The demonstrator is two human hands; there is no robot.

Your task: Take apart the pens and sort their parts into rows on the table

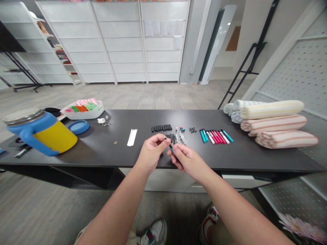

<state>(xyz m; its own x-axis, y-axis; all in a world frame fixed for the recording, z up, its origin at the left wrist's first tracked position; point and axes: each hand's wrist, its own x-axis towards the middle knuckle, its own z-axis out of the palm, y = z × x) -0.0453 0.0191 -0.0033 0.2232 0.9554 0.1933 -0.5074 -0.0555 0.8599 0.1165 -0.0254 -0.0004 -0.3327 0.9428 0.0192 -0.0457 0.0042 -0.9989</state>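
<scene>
Both my hands meet above the near edge of the black table (242, 154). My left hand (151, 152) pinches one end of a small dark pen part (169, 145), and my right hand (184, 159) pinches its other end, where a bit of teal shows. Just beyond my fingers lie small pen pieces (181, 137), a row of black caps (161, 128), and a row of finished teal, pink and white pens (216, 135). A bundle of thin white refills (132, 137) lies to the left.
A blue and yellow jug (41, 132) stands at the left with a blue lid (78, 127) beside it. A white tray of coloured items (83, 109) sits behind. Rolled striped towels (274, 123) are stacked at the right end. My shoes (155, 233) show below.
</scene>
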